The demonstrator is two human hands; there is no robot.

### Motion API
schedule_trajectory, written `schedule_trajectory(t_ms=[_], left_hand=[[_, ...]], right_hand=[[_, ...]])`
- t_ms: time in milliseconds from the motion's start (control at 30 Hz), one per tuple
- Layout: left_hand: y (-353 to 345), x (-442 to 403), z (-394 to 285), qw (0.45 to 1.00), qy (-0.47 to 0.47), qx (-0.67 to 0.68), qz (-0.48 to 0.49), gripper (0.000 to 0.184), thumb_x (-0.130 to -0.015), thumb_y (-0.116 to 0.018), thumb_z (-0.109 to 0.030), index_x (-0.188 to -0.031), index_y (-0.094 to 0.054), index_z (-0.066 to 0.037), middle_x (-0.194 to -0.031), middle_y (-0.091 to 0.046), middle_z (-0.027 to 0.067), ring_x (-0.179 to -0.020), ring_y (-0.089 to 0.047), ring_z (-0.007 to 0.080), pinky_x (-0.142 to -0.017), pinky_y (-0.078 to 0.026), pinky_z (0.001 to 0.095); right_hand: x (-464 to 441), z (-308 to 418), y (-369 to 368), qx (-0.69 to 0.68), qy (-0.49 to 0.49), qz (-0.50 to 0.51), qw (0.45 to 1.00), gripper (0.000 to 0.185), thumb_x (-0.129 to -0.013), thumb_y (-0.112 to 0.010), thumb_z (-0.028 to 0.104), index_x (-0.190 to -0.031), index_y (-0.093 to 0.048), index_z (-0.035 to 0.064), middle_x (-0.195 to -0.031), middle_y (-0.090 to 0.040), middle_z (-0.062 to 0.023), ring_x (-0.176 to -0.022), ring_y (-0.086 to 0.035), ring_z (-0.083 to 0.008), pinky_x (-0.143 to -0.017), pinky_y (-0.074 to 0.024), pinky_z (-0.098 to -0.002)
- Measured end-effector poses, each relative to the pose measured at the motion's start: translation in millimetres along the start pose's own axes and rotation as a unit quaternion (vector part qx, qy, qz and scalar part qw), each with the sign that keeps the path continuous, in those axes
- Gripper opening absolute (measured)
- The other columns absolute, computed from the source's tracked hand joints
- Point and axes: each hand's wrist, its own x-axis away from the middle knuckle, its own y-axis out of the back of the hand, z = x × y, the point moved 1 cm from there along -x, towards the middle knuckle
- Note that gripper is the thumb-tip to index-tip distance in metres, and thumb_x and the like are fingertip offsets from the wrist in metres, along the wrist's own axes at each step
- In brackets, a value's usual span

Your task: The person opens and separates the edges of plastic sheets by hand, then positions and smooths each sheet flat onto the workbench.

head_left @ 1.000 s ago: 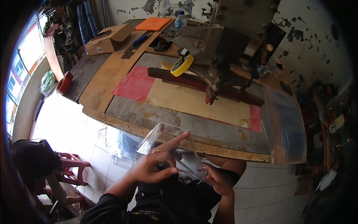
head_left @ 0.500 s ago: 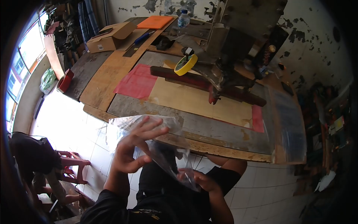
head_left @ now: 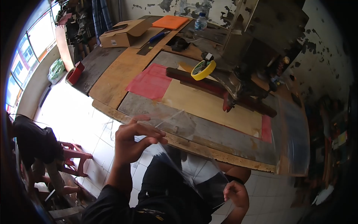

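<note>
A clear plastic sheet (head_left: 186, 127) is stretched between my two hands, over the front edge of the worktable and my lap. My left hand (head_left: 136, 140) pinches its left part, thumb against fingers. Lower right, my right hand (head_left: 235, 192) has curled fingers closed on the sheet's right edge. Beyond the sheet, a beige board (head_left: 212, 108) with red pieces (head_left: 148, 82) at its ends lies on the grey plate under the press bar (head_left: 212, 87). A yellow tape roll (head_left: 203, 71) hangs on the press.
On the table (head_left: 112, 82) are a cardboard box (head_left: 121, 35), an orange folder (head_left: 170, 22), a water bottle (head_left: 201, 22) and a blue cutter (head_left: 158, 36). Clear plastic covers the right end. Another person (head_left: 37, 145) sits at the lower left near a red stool (head_left: 74, 156).
My right hand has moved right and my left hand has closed into a pinch, so the plastic is spread wider. The view has shifted, moving the table and press rightward.
</note>
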Motion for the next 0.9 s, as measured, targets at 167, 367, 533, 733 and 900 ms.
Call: schedule_trajectory(t_ms=[167, 367, 533, 733, 900], left_hand=[[-32.9, 3.4, -1.6, 0.988, -0.055, -0.113, -0.093, 0.019, -0.081, -0.088, -0.021, -0.091, -0.078, -0.009, -0.082, -0.072, 0.0042, -0.075, -0.066, 0.0194, -0.079, -0.048, 0.0363], [-55.1, -3.3, -19.6, 0.907, -0.207, -0.319, -0.182, 0.025, -0.072, -0.092, -0.021, -0.094, -0.08, -0.017, -0.094, -0.07, 0.0025, -0.086, -0.065, 0.0222, -0.074, -0.049, 0.0346], [-67.7, -3.2, -13.3, 0.953, -0.27, -0.139, -0.003, 0.029, -0.079, -0.088, -0.018, -0.102, -0.071, -0.011, -0.105, -0.078, 0.0053, -0.096, -0.077, 0.0222, -0.072, -0.057, 0.0309], [-86.0, -7.1, -31.3, 0.953, -0.29, -0.077, 0.044, 0.029, -0.079, -0.086, -0.012, -0.103, -0.071, -0.008, -0.104, -0.077, 0.0029, -0.088, -0.076, 0.0198, -0.066, -0.056, 0.0301], [-92.8, -4.5, -51.3, 0.955, -0.255, -0.053, 0.139, 0.025, -0.08, -0.083, -0.009, -0.102, -0.072, -0.007, -0.097, -0.074, 0.0031, -0.077, -0.073, 0.0195, -0.061, -0.054, 0.0323]], right_hand=[[13.3, -15.7, 3.7, 0.016, -0.072, 0.0, 0.997, 0.016, -0.1, -0.074, 0.016, -0.099, -0.064, 0.0039, -0.084, -0.066, -0.003, -0.072, -0.064, -0.0083, -0.067, -0.0546, -0.0243], [20.8, -21.1, 2.4, 0.085, -0.131, 0.015, 0.988, 0.014, -0.101, -0.073, 0.015, -0.1, -0.064, 0.0037, -0.087, -0.069, -0.0014, -0.077, -0.066, -0.0069, -0.073, -0.0559, -0.0241], [14.7, 29.9, -15.4, 0.413, -0.014, -0.047, 0.91, 0.019, -0.094, -0.079, 0.016, -0.103, -0.069, 0.0024, -0.098, -0.076, -0.0104, -0.089, -0.074, -0.0247, -0.079, -0.0568, -0.0347], [-18.3, 110.7, -64.8, 0.337, 0.344, -0.261, 0.837, 0.041, -0.09, -0.083, 0.033, -0.109, -0.071, -0.0009, -0.115, -0.072, -0.0126, -0.115, -0.067, -0.0319, -0.098, -0.0526, -0.0441], [-58.9, 153.0, -109.3, 0.418, 0.427, -0.168, 0.784, 0.043, -0.084, -0.088, 0.031, -0.11, -0.073, 0.0007, -0.118, -0.071, -0.0124, -0.112, -0.067, -0.0315, -0.097, -0.0533, -0.0425]])
